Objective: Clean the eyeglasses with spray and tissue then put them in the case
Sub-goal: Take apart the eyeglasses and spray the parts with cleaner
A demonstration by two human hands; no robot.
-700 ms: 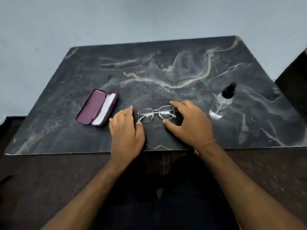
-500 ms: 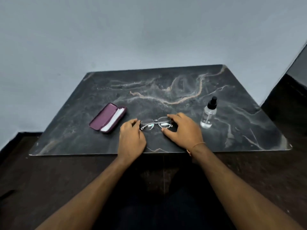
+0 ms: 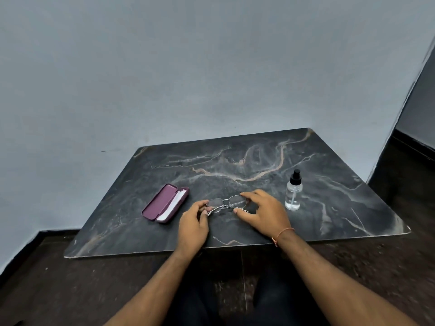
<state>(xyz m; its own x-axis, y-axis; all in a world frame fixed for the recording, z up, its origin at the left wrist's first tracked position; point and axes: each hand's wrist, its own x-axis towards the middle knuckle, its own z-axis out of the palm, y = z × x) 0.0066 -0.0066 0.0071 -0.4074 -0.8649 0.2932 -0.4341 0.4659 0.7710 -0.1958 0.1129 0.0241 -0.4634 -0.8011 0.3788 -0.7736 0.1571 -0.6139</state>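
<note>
Thin metal-framed eyeglasses [image 3: 226, 203] sit low over the dark marble slab [image 3: 259, 161], held at both ends. My left hand [image 3: 193, 225] pinches the left end of the frame and my right hand [image 3: 263, 211] grips the right end. A maroon glasses case [image 3: 164, 203] lies open to the left, with a white tissue [image 3: 174, 205] inside it. To the right of my right hand stands a clear spray bottle [image 3: 293, 191] with a black cap, upright.
The slab rests on a dark floor [image 3: 70, 290] and its front edge runs just under my wrists. A pale wall [image 3: 188, 67] rises behind it. A dark doorway or step [image 3: 414, 149] is at the far right.
The camera has tilted up and pulled back, showing more wall. Both hands have closed onto the ends of the eyeglasses, which look slightly raised from the slab.
</note>
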